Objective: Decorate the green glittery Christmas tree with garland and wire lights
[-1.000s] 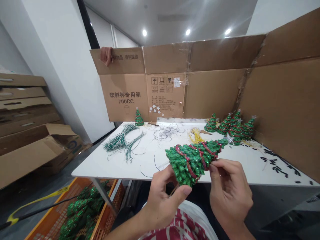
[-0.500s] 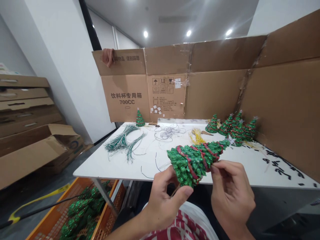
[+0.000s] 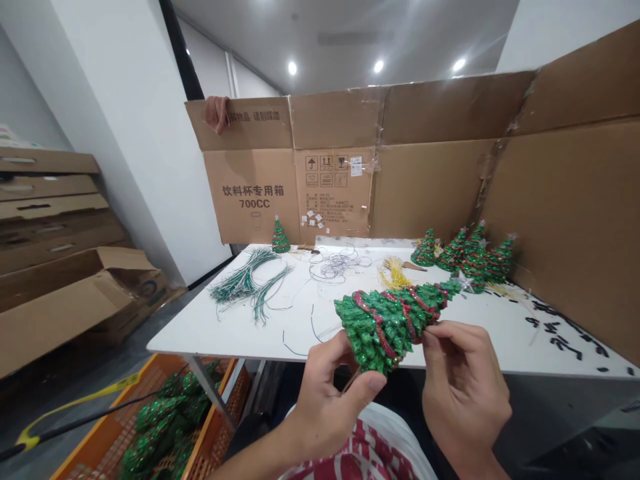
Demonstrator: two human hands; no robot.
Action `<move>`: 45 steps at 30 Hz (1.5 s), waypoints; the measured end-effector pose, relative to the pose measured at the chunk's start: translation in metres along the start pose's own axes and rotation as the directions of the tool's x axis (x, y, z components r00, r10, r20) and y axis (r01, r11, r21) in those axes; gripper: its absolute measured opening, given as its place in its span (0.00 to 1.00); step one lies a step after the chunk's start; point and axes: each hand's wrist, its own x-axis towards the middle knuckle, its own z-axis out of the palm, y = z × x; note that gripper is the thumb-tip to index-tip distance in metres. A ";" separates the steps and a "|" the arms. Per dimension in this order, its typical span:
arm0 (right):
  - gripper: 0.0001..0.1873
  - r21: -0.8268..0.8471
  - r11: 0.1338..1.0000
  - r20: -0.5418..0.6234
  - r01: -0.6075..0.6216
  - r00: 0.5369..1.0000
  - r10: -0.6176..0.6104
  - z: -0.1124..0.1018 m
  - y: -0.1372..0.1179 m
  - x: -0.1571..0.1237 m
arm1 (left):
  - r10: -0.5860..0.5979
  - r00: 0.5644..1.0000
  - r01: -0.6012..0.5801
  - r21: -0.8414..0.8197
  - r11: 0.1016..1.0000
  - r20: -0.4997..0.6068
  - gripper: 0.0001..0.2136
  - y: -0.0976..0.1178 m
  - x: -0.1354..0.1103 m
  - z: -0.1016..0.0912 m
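Note:
Both my hands hold a small green glittery Christmas tree (image 3: 387, 320) wound with a red garland, lying on its side with its tip pointing right. My left hand (image 3: 327, 393) grips its wide base between thumb and fingers. My right hand (image 3: 463, 387) pinches the tree's lower side near the middle. We are just in front of the white table's (image 3: 225, 327) near edge, above my lap.
On the table lie green wire bundles (image 3: 245, 283), thin grey wires (image 3: 337, 262), yellow strands (image 3: 393, 272) and several finished little trees (image 3: 473, 257); one tree (image 3: 279, 237) stands at the back. Cardboard walls (image 3: 425, 173) enclose the table. An orange crate (image 3: 165, 427) of green trees sits on the floor at left.
Almost nothing differs; the view shifted slightly and the tree stays in both hands in nearly the same pose.

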 end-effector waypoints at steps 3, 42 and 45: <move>0.03 0.013 1.000 -0.006 -0.001 1.000 0.001 0.001 0.000 0.000 | 0.001 1.000 -0.001 0.005 1.000 -0.006 0.17 0.001 0.000 0.000; 0.05 0.069 0.997 -0.010 -0.033 0.999 0.033 0.005 0.004 -0.003 | 0.005 1.000 -0.004 -0.064 0.998 0.012 0.21 0.009 0.008 0.000; 0.05 0.080 0.996 -0.007 -0.042 0.999 0.043 0.005 0.005 -0.004 | 0.013 1.000 -0.012 -0.070 0.997 0.011 0.20 0.010 0.008 0.001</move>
